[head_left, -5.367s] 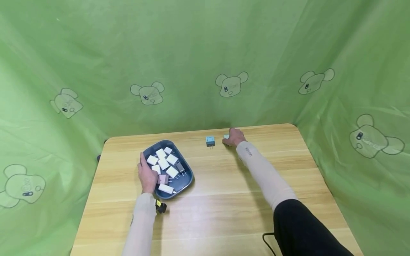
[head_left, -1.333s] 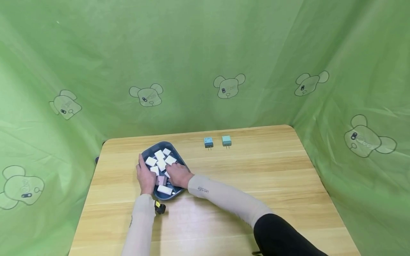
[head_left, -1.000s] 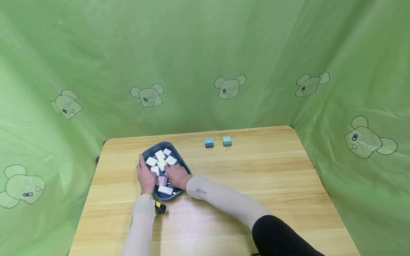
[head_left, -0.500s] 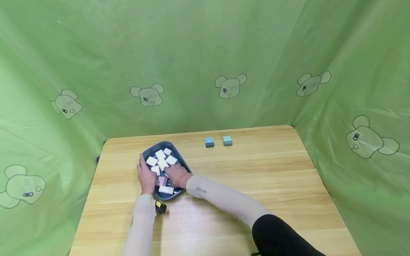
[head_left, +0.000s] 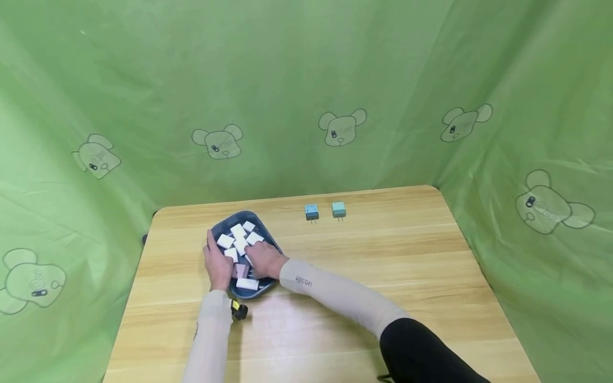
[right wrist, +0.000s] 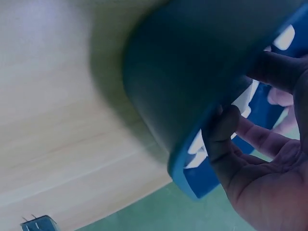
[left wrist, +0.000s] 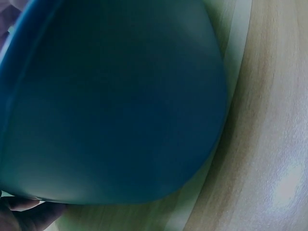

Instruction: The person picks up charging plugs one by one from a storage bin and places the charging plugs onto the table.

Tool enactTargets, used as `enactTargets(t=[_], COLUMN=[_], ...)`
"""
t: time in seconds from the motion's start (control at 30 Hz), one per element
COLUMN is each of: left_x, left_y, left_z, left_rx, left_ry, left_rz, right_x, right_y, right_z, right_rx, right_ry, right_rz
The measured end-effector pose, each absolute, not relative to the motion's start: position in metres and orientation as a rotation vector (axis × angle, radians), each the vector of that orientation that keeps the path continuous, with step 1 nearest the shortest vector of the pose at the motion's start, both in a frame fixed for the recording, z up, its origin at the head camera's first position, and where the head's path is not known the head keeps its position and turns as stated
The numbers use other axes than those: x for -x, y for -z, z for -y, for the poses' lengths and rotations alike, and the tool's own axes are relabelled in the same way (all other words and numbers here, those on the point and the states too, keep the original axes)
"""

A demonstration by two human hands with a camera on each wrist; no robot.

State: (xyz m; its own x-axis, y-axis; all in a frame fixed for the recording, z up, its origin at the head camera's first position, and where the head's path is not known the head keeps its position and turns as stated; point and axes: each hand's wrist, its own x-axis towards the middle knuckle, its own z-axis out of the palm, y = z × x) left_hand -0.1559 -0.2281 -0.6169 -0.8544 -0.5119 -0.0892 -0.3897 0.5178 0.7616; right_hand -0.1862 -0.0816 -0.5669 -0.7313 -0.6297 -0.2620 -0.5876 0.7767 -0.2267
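Observation:
A dark blue plastic basin (head_left: 239, 293) holds several white plug chargers (head_left: 247, 284) and a pinkish one (head_left: 240, 271). My left hand (head_left: 218, 266) grips its left side, thumb inside the rim and fingers along the outer wall. Inside the basin's right part is my right hand (head_left: 264, 259), fingers curled down among the chargers. In the right wrist view, a pale charger (right wrist: 244, 98) shows between the thumb and fingers. The dark charger seen there earlier is hidden under this hand. At the table's back stand a blue charger (head_left: 312, 210) and a teal charger (head_left: 338, 208), prongs toward me.
The wooden table (head_left: 383, 255) ends at a green curtain (head_left: 278, 80) behind and on both sides. A black and yellow wrist device (head_left: 239, 309) sits by the left wrist. A dark cable (head_left: 383, 377) shows at the front edge.
My right hand has left the teal charger beside the blue one and come left into the basin. Over the last second it shifts slightly; the front white charger turns a little. The left hand stays put.

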Motion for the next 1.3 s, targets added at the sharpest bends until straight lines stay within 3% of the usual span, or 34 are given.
enactTargets(t=[0.7,1.3], left_x=[0.155,0.155], left_y=[0.617,0.616], left_z=[0.229,0.226], left_rx=[-0.757,-0.792], left_ry=[1.271,1.3], left_rz=[2.59,2.596], right_x=[0.215,0.27], right_y=[0.522,0.496], right_z=[0.061,-0.019], right_rx=[0.828,0.541], right_ry=[0.472,0.782], right_rz=[-2.687,-2.68])
